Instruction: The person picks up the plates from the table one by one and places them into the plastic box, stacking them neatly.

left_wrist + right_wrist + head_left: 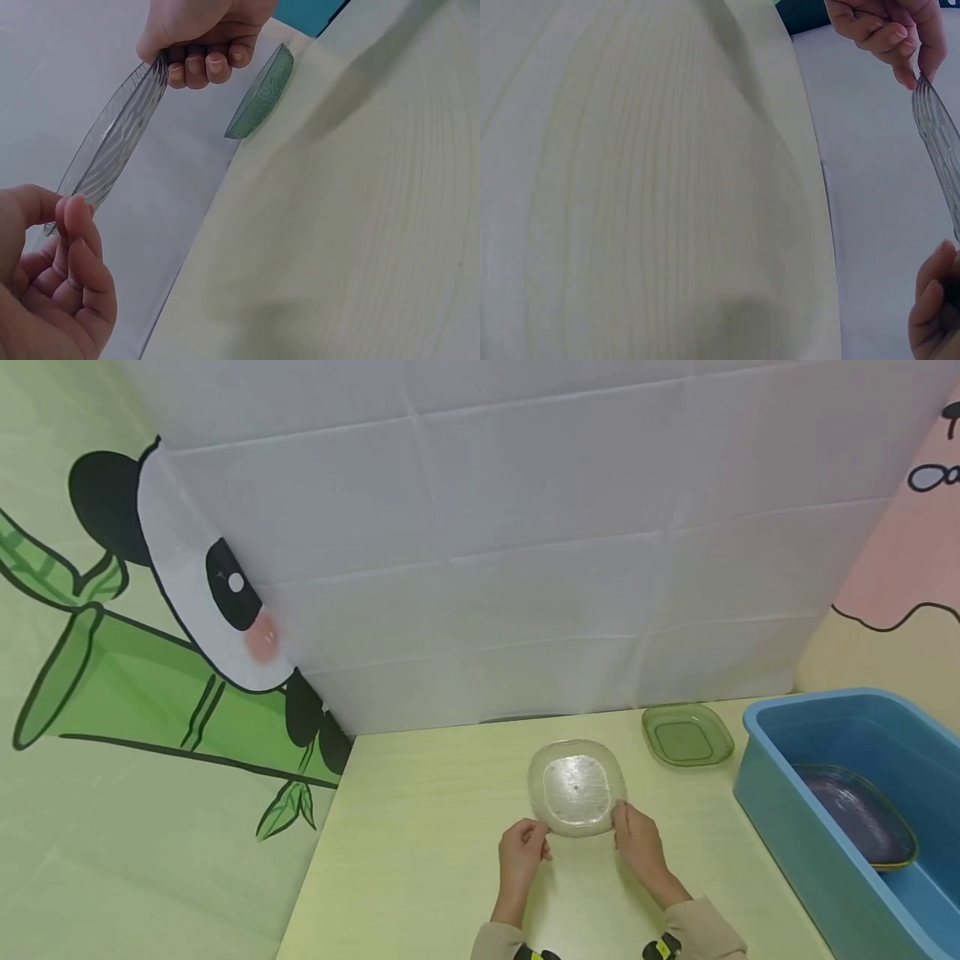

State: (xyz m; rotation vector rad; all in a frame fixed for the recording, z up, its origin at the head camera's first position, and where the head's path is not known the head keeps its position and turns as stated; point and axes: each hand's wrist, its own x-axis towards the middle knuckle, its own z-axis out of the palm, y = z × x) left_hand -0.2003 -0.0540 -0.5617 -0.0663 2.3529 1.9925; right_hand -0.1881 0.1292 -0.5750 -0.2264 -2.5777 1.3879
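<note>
A clear, ribbed plate (576, 789) with rounded corners is held up above the table between both hands. My left hand (522, 853) pinches its near left edge between thumb and finger. At the near right edge, my right hand (638, 841) grips the rim, its other fingers curled under. In the left wrist view the plate (112, 142) is seen edge-on, off the tabletop, with its shadow on the wood. A green square dish (687, 735) sits on the table beyond the right hand.
At the right stands a blue plastic tub (810, 827) with a dark purple dish (858, 814) inside. A white cloth backdrop (525, 568) rises behind the pale wooden table (405, 843). Printed panda fabric (187, 760) hangs at the left.
</note>
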